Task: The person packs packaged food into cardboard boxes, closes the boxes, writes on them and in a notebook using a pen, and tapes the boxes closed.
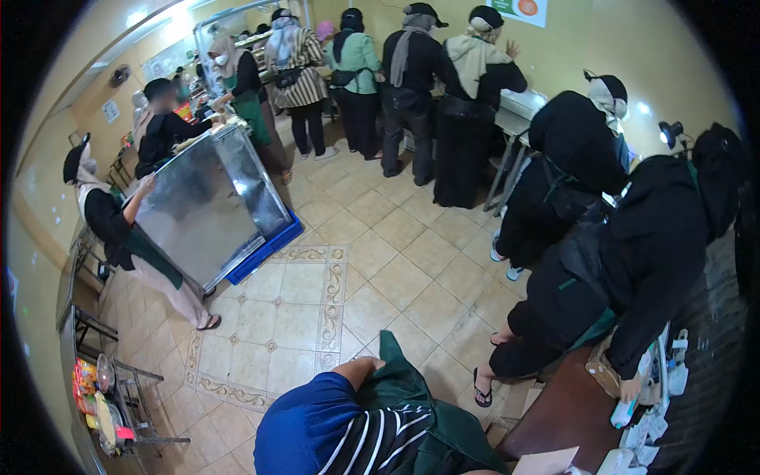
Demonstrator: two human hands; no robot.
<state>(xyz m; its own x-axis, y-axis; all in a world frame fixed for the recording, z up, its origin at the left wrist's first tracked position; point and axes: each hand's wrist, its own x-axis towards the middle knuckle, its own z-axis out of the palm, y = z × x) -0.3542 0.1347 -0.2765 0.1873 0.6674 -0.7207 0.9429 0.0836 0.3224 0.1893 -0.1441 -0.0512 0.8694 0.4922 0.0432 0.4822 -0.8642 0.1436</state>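
At the bottom centre, my left hand (366,369) reaches out from a blue sleeve (305,419). It is closed at the edge of a dark green apron (408,388), whose corner sticks up beside the hand. Most of the fingers are hidden by the cloth. Black fabric with white stripes (376,439) shows below the apron. My right hand cannot be made out at the lower edge.
At left, a person holds a large tilted metal-framed panel cabinet (206,206) on a blue base (269,249). Several people line a back counter. On the right, a person bends over a brown table (554,404). A rack (131,396) with packets stands lower left.
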